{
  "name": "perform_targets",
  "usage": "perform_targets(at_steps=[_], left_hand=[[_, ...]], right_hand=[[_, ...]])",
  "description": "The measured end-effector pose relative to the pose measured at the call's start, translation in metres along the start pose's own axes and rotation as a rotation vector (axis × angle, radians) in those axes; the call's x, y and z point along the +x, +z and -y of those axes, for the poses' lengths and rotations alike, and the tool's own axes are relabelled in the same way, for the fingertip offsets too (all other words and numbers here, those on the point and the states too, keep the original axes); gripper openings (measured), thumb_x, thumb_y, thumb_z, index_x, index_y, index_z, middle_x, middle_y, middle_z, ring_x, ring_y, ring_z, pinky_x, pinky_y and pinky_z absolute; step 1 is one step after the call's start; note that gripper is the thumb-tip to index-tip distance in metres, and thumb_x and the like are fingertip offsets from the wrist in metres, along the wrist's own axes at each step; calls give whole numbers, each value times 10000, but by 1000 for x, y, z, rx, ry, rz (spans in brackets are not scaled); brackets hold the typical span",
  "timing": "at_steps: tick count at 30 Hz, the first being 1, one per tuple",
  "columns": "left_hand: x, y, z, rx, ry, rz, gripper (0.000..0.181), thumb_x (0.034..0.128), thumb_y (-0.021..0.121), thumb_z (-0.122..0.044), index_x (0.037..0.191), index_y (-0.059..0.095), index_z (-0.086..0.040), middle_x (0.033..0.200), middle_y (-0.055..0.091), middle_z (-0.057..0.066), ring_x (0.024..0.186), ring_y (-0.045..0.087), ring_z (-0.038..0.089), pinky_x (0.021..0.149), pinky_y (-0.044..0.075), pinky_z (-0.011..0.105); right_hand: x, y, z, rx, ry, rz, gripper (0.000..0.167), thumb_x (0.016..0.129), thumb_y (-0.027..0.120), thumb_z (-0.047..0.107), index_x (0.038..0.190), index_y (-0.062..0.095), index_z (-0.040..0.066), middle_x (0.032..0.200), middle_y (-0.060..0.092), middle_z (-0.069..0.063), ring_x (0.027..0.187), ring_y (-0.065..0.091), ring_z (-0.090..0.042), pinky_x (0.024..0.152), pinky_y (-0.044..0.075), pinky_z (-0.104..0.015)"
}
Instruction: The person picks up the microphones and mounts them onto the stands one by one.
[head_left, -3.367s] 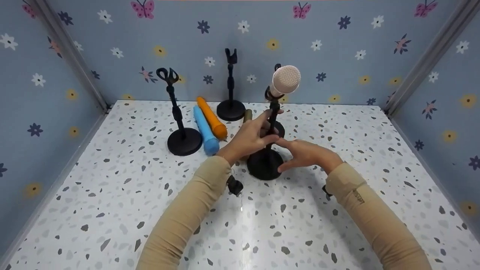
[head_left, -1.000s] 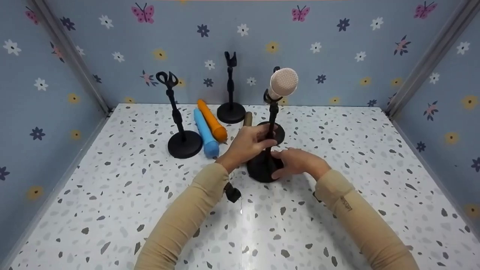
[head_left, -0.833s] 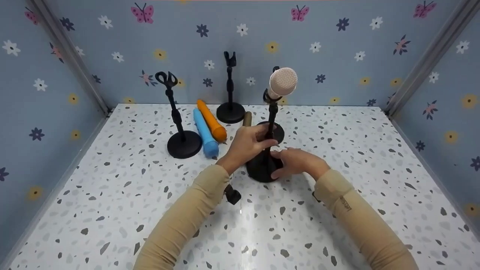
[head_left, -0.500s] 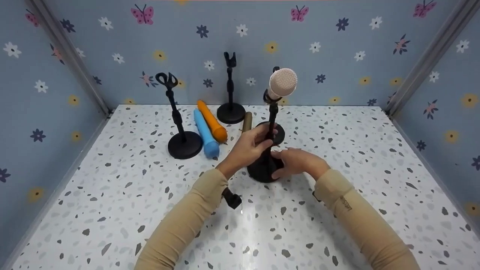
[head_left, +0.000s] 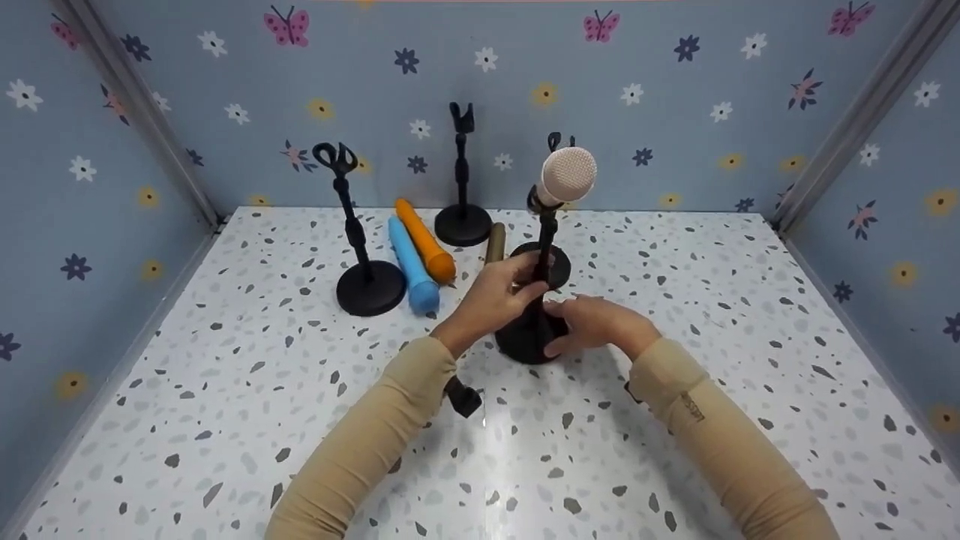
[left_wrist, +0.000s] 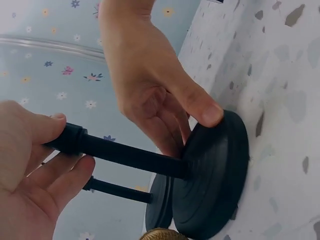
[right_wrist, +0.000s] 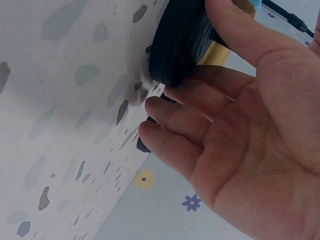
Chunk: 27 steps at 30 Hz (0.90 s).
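Note:
A white microphone (head_left: 568, 176) with a mesh head sits in the clip of a black tabletop microphone stand (head_left: 547, 234). My left hand (head_left: 491, 296) grips this stand's pole; in the left wrist view, its thumb and fingers wrap a collar on the pole. At the round base (left_wrist: 220, 175) my right hand (head_left: 600, 324) holds the edge, the thumb on the rim and the other fingers at the far side. In the right wrist view, the palm of the right hand (right_wrist: 240, 145) faces the camera, with the lower fingers off the base.
Behind stands another black stand (head_left: 559, 268), partly hidden. A brown microphone (head_left: 495, 241) lies left of it. Orange (head_left: 426, 241) and blue (head_left: 414, 266) microphones lie between two more stands, one front left (head_left: 369, 289), one at the back (head_left: 463, 223). Patterned walls (head_left: 300, 97) enclose the table.
Since the oldest frame, my left hand has slid down the pole and my right hand has moved onto the base. Over the last half second the white microphone has dropped slightly in view.

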<state>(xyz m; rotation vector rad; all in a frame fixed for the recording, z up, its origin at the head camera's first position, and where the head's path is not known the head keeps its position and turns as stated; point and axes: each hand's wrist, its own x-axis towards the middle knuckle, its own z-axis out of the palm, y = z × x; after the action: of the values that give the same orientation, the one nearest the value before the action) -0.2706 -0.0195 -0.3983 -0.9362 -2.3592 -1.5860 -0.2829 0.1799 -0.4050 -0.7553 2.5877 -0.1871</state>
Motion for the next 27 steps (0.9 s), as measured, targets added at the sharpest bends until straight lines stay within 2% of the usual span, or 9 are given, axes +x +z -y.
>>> perform_targets(at_steps=[3, 7, 21, 27], left_hand=[[0, 0, 2, 1, -12, 12, 398, 972, 686, -70, 1363, 622, -36, 1164, 722, 86, 1016, 682, 150, 885, 541, 261], [-1, 1, 4, 7, -1, -8, 410, 970, 690, -75, 1371, 613, -31, 1170, 719, 98, 1014, 679, 146, 892, 540, 259], [-2, 2, 4, -7, -3, -23, 373, 974, 686, -78, 1326, 591, 1, 1220, 696, 132, 1105, 663, 148, 957, 512, 245], [-2, 3, 4, 28, 7, -28, 401, 980, 679, -83, 1358, 572, -6, 1229, 696, 131, 1108, 668, 144, 956, 509, 230]], right_hand=[[0, -1, -1, -19, -4, 4, 803, 919, 745, 434, 1558, 402, 88, 1453, 533, -204, 1316, 517, -377, 1107, 392, -501], [1, -1, -1, -26, -6, 12, 823, 923, 737, 446, 1570, 375, 89, 1463, 521, -212, 1327, 505, -385, 1113, 384, -505], [0, 1, -2, -12, 6, 20, 822, 927, 731, 450, 1577, 367, 104, 1463, 522, -209, 1327, 508, -378, 1107, 390, -509], [1, 0, -1, -13, 20, 28, 821, 935, 720, 453, 1585, 351, 113, 1474, 510, -207, 1333, 501, -377, 1112, 385, -506]])
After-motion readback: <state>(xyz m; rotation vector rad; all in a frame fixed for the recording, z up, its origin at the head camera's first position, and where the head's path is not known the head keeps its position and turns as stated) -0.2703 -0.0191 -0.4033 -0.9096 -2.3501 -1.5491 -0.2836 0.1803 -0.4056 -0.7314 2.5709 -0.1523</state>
